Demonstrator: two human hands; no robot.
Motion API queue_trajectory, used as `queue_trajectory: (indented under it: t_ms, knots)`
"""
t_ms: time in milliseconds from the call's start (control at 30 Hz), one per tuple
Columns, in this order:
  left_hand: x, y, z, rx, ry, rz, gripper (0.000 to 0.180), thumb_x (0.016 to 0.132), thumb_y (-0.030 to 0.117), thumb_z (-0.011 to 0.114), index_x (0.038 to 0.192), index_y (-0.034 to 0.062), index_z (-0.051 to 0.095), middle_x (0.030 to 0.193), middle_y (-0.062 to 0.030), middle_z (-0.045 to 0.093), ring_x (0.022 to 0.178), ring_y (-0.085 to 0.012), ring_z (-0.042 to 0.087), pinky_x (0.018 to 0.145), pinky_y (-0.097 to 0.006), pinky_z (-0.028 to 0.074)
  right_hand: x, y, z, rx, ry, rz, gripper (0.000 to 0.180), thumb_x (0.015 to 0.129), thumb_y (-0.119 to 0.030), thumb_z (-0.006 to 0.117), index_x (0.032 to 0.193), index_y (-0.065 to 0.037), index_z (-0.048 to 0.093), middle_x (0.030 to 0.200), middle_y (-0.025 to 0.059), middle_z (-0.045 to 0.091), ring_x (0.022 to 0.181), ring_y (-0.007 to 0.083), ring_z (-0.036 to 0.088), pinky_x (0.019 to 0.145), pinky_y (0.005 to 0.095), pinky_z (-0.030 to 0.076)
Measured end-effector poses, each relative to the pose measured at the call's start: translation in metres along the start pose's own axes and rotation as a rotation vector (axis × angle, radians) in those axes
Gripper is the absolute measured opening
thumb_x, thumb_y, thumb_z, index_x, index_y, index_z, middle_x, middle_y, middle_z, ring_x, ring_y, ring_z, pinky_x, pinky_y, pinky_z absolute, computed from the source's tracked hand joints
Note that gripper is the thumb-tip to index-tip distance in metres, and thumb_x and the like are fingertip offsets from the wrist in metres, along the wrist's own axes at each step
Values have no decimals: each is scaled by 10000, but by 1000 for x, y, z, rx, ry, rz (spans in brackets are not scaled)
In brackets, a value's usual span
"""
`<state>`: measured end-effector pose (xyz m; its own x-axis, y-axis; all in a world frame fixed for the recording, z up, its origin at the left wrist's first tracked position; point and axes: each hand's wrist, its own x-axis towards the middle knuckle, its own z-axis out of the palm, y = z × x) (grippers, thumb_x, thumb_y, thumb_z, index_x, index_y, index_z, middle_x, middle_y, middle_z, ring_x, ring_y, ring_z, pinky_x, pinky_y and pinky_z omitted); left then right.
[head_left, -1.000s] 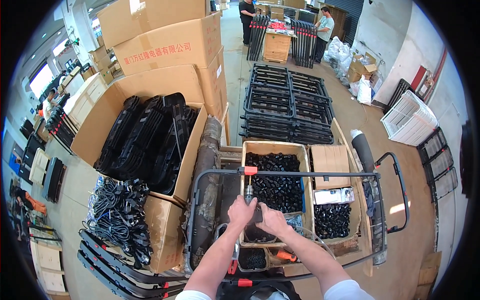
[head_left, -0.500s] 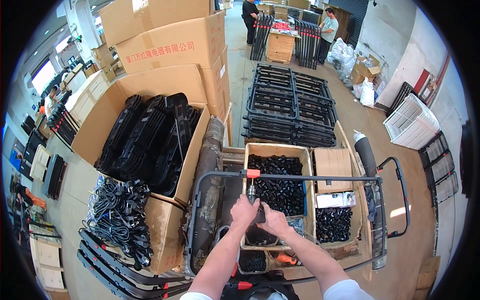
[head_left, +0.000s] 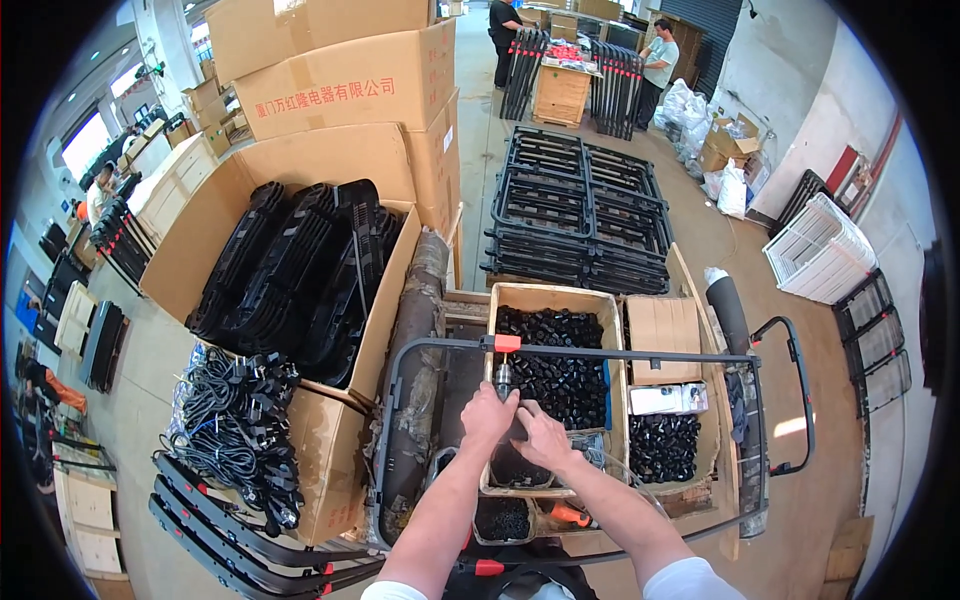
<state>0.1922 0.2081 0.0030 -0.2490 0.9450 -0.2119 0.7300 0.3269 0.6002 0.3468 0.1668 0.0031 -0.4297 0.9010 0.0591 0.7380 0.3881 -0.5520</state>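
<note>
Both my hands meet just below the top bar of a black metal tube frame (head_left: 640, 353) that lies across the cartons in front of me. My left hand (head_left: 487, 415) is closed around a small powered driver tool (head_left: 503, 379). The tool points up at a red-orange clip (head_left: 507, 343) on that bar. My right hand (head_left: 541, 438) presses against the tool's lower part beside the left hand, fingers curled on it. Under the hands stands an open carton (head_left: 610, 330) full of small black parts.
A big carton of black panels (head_left: 300, 265) stands at the left, with a heap of black cables (head_left: 235, 425) before it. Stacked black frames (head_left: 580, 210) lie beyond. A white wire rack (head_left: 820, 250) is at the right. Two people (head_left: 655, 60) work at the far end.
My hands have stayed on the tool under the red-orange clip, shifting only slightly. The frame and the cartons have not moved.
</note>
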Motion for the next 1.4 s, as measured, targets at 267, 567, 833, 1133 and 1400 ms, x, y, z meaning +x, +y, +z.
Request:
queue_trajectory:
  t_ms: [267, 567, 833, 1133, 1400]
  knots:
    - [-8, -4, -1, -16, 0, 9, 629, 897, 560, 730, 1098, -29, 634, 1047, -291, 748, 985, -452, 748, 879, -526, 591, -9, -6, 0, 0, -33, 37, 616, 778, -195, 852, 1305, -42, 572, 1368, 149, 572, 1176, 407, 650, 941, 489, 581]
    - [-14, -10, 0, -21, -1, 18, 638, 903, 558, 725, 1115, -36, 625, 1048, -293, 747, 983, -461, 747, 875, -531, 592, -14, -12, 0, 7, -70, 65, 601, 807, -229, 820, 1321, -50, 563, 1380, 165, 562, 1179, 415, 647, 969, 491, 570]
    - [-27, -11, 0, -4, 20, 22, 638, 909, 563, 722, 1093, -42, 636, 1044, -300, 747, 986, -464, 745, 883, -533, 589, -26, -18, -1, 16, -90, 84, 625, 810, -237, 819, 1351, -64, 560, 1416, 163, 551, 1183, 427, 650, 969, 505, 573]
    - [-156, -33, -16, -405, -20, -127, 751, 930, 634, 695, 1185, -72, 654, 1030, -278, 756, 1004, -442, 742, 903, -490, 563, -135, -104, -36, -109, -27, 100, 716, 778, -173, 820, 1420, -54, 525, 1189, 201, 633, 1076, 397, 692, 908, 476, 587]
    - [-375, -61, -48, -481, -46, 107, 491, 980, 442, 727, 1133, -18, 647, 959, -238, 729, 890, -383, 741, 790, -450, 562, -327, -158, -20, -61, 1, -78, 781, 763, -173, 830, 1448, 9, 500, 1138, 217, 634, 997, 386, 692, 845, 465, 577]
